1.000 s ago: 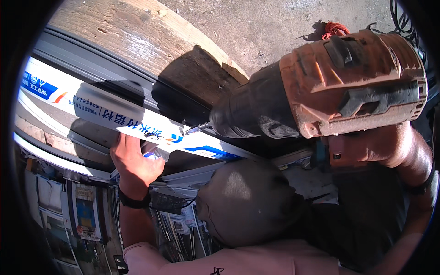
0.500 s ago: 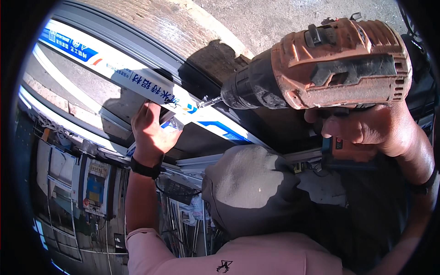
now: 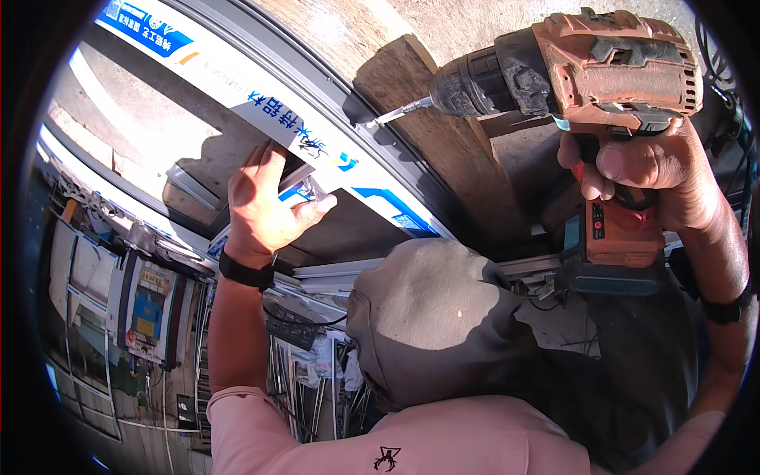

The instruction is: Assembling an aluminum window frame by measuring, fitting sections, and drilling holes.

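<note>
My right hand is wrapped around the handle of an orange and black cordless drill. The drill points left, and its long silver bit reaches the dark grey outer rail of a metal frame; whether the tip touches cannot be made out. Beside that rail runs an aluminium profile covered with white and blue film. My left hand grips a short crosspiece at the profile's near edge, thumb on one side. Its fingertips are partly hidden under the profile.
A wooden board lies under the frame on the concrete floor. My trousered knee rises close to the frame's near side. Several metal lengths and a machine with a blue panel are at lower left.
The drill has shifted up and right, its bit going from the film-covered profile to the dark outer rail. My left hand keeps its place at the crosspiece. The view has shifted slightly.
</note>
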Motion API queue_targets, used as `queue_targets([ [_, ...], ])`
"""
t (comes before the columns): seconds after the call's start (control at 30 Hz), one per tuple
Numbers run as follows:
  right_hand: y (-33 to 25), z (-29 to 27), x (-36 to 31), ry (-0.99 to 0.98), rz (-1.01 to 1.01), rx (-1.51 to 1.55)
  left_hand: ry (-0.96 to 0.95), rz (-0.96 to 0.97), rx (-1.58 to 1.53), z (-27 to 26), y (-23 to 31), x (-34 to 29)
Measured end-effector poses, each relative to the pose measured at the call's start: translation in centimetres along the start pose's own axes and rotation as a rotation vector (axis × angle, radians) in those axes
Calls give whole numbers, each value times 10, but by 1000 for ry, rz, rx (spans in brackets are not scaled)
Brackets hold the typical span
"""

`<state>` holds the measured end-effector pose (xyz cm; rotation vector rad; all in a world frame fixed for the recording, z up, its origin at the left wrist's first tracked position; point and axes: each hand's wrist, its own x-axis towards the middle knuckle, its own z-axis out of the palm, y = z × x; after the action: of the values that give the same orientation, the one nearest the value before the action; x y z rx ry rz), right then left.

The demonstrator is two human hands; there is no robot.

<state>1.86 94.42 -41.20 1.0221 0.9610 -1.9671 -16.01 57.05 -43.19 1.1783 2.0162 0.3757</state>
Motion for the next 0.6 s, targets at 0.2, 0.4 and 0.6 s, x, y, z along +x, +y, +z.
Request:
queue_targets([
  [0.2,4,8,10,-24,64,25,-20,-76,25,-1,6,-9],
  [0.4,7,7,15,-30,68,25,31,-55,-13,1,8,-3],
  [0.6,10,6,14,-42,36,44,-23,-74,-2,-1,9,-5],
])
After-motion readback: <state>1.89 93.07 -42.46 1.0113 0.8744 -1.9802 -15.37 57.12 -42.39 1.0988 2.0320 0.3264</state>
